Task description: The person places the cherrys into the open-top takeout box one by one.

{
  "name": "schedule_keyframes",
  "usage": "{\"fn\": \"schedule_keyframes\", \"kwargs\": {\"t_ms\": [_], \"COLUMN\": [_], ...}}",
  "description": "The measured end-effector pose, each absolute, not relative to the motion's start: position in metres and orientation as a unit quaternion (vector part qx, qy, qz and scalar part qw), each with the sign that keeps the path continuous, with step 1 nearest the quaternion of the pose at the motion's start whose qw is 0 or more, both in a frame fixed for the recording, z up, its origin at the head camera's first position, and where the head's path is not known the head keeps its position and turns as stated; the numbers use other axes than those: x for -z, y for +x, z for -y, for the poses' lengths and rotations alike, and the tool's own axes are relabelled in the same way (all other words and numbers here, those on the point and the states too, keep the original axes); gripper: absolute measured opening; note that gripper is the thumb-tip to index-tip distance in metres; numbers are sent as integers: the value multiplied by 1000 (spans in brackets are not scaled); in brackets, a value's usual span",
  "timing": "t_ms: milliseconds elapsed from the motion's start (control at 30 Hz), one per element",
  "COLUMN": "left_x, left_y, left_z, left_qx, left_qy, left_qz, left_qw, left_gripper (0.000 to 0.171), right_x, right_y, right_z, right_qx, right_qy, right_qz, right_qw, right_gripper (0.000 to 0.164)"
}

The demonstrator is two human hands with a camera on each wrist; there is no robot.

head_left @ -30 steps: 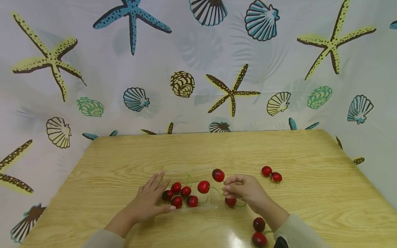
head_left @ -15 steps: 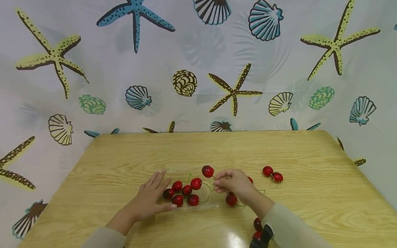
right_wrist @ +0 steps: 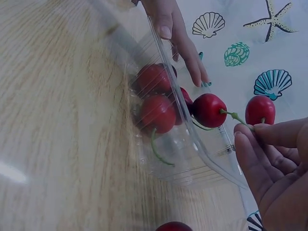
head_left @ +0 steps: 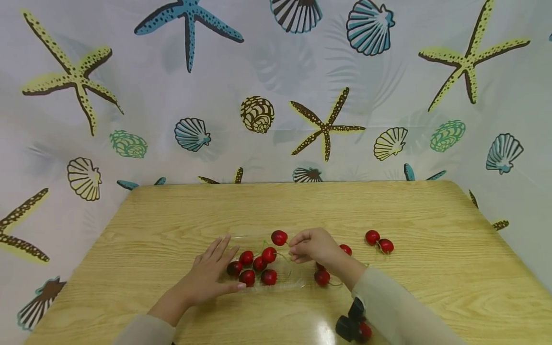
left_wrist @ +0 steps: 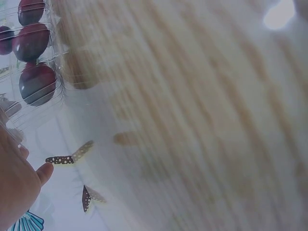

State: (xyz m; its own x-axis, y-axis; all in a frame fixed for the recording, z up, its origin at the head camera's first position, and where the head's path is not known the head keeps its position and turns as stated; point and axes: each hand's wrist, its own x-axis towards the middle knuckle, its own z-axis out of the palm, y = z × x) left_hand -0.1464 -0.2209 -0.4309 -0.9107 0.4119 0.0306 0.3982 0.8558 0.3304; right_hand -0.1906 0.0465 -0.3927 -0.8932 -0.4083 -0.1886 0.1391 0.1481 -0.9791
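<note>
My right hand (head_left: 316,247) pinches the thin green stems of two red cherries between thumb and fingers. One cherry (right_wrist: 209,110) hangs at the rim of a clear plastic box (right_wrist: 199,144) in the right wrist view; its partner (right_wrist: 260,110) is farther from the camera. Inside the box are several cherries (head_left: 247,278), bunched toward its left end. There my left hand (head_left: 209,278) rests with spread, straight fingers over the box's end and the thumb along its near side. The left wrist view shows part of that hand (left_wrist: 19,180) and cherries through the box wall.
Right of the box, a cherry (head_left: 322,277) lies on the wooden table (head_left: 194,211), partly beside others under my right forearm. A pair of cherries (head_left: 373,237) sits farther right. Another cherry (head_left: 364,331) shows behind the black wrist camera (head_left: 347,327). A shell-patterned cloth (head_left: 151,96) hangs behind.
My right hand has moved left with the two cherries, from the box's right end to over its middle. My left hand has stayed on the box.
</note>
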Motion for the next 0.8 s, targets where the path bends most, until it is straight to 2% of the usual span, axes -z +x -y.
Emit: {"fn": "schedule_keyframes", "kwargs": {"t_ms": [500, 800], "left_x": [428, 429], "left_y": [-147, -146], "left_z": [220, 220], "left_qx": [-165, -169], "left_qy": [211, 209], "left_qz": [-963, -963], "left_qw": [26, 29], "left_gripper": [90, 89], "right_x": [390, 393], "right_y": [-204, -208], "right_z": [-40, -29], "right_qx": [574, 543], "right_qy": [-95, -114], "right_qz": [-780, -803], "right_qw": [229, 218], "right_gripper": [13, 11]}}
